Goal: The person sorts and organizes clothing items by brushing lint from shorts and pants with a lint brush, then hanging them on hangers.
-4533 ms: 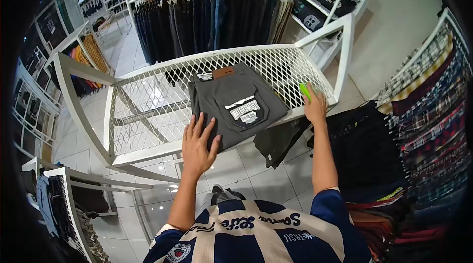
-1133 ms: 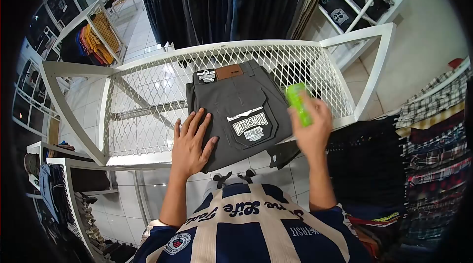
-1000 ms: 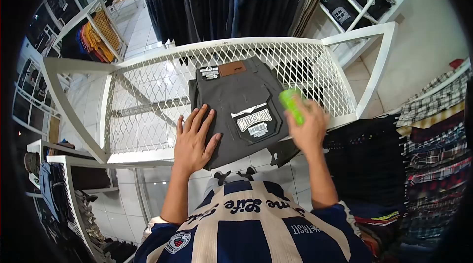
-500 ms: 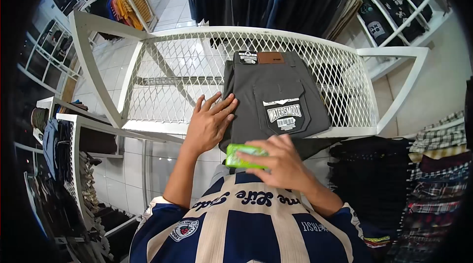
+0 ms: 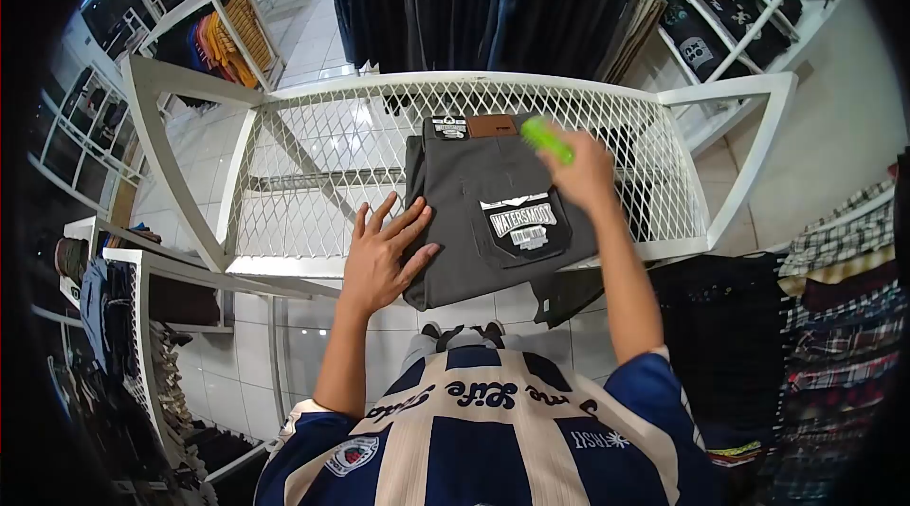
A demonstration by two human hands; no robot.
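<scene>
Folded dark grey trousers (image 5: 450,250) lie on a white mesh rack, with a brown waistband patch (image 5: 491,126), a black hang tag (image 5: 449,129) and a "Watersmoot" label (image 5: 521,222) on the back pocket. My left hand (image 5: 382,255) is open, its spread fingers resting at the left edge of the trousers. In my right hand (image 5: 580,170) is a small bright green brush (image 5: 548,139), gripped over the upper right of the trousers by the waistband. The fingers partly hide the brush.
The white mesh rack (image 5: 313,231) has raised end frames on both sides. Jeans (image 5: 455,13) hang on a rail behind it. Stacked checked shirts (image 5: 844,288) stand at the right, and a shelf with garments (image 5: 104,298) at the left.
My right hand has carried the green brush from the trousers' near edge up and away to the waistband. My left hand stays at the left edge. The view has shifted slightly.
</scene>
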